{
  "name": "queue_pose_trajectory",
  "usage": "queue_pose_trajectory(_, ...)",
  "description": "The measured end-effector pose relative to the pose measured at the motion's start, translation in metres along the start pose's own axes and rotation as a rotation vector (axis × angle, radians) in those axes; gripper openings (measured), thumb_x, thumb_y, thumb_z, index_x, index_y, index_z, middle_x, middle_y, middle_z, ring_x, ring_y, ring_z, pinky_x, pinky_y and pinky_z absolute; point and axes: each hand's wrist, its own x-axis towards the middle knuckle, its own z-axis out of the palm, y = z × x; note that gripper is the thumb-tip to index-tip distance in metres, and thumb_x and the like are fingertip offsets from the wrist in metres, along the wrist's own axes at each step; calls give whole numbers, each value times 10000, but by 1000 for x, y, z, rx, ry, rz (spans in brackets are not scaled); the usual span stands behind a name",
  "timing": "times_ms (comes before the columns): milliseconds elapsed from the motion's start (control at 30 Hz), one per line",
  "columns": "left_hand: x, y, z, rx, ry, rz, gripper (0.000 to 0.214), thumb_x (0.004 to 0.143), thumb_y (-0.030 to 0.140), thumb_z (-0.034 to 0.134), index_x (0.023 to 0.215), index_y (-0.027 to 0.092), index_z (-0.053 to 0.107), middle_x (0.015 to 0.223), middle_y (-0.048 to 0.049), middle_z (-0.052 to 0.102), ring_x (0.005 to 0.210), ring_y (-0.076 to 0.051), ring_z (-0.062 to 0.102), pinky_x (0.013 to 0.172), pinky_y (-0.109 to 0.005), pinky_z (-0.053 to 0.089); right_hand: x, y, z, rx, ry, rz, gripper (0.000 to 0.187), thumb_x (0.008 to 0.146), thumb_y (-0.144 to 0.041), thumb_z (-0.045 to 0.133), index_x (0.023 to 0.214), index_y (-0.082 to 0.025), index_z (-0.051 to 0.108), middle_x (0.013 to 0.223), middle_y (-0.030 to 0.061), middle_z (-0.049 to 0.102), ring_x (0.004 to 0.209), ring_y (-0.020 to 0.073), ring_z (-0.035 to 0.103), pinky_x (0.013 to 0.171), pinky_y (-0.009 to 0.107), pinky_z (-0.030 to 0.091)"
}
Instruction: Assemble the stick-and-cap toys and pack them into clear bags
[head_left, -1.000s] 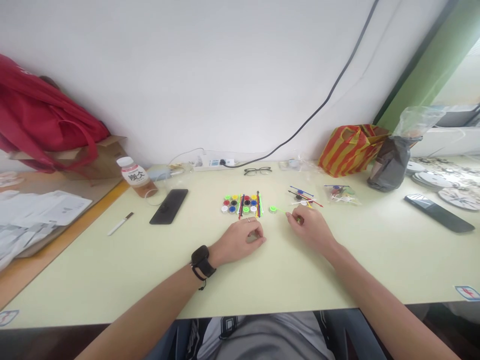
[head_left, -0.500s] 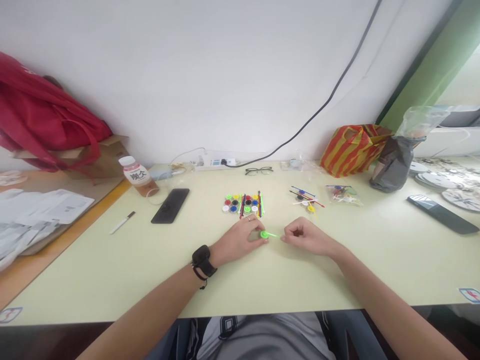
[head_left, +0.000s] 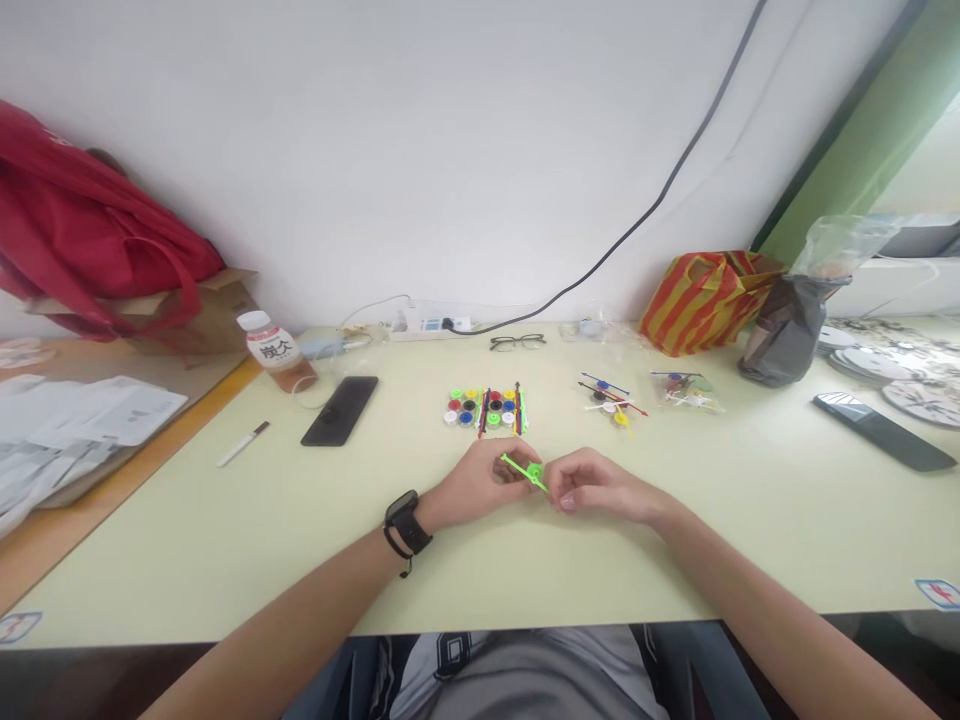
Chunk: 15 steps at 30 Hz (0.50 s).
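A bright green spinner, a round base point(head_left: 535, 471) with a long arrow point(head_left: 518, 465) across it, is between my two hands just above the table. My left hand point(head_left: 484, 482), with a ring and a black watch at the wrist, pinches the base between thumb and finger. Curled in from the right, my right hand point(head_left: 596, 484) has its fingertips at the near end of the arrow. Beyond them lie rows of coloured round bases point(head_left: 469, 407) and a bundle of coloured arrows point(head_left: 519, 408). Several assembled spinners point(head_left: 613, 402) are in a loose group to the right.
A black phone point(head_left: 340, 411), a bottle point(head_left: 270, 350) and a white-and-dark stick point(head_left: 243, 444) are on the left. Glasses point(head_left: 517, 342) and a power strip point(head_left: 442, 326) are at the back. A bag of parts point(head_left: 686, 390), a striped bag point(head_left: 705, 305) and a dark device point(head_left: 885, 430) are on the right.
My right hand has moved left against my left hand. The green arrow, which pointed right before, now slants from upper left to lower right across the base.
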Motion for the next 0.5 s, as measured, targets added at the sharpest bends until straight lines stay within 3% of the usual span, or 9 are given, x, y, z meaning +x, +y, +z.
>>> queue_pose_trajectory(233,1,-3,-2,-101,-2,0,321,822,376,845,1009,144,725,1004,-88,717,911,-195,686,810,-304,562,1,1,1,-156,154,22,300,904,-391,728,740,-157,638,676,-24,501,649,127,426,598,258,323)
queue_pose_trajectory(500,2,1,0,-136,7,-23,377,809,411,864,1022,132,727,928,-79,727,843,-176,685,801,-299,555,1,-1,1,-203,220,-68,350,934,-473,727,781,-158,720,799,36,638,729,159,548,666,281,406)
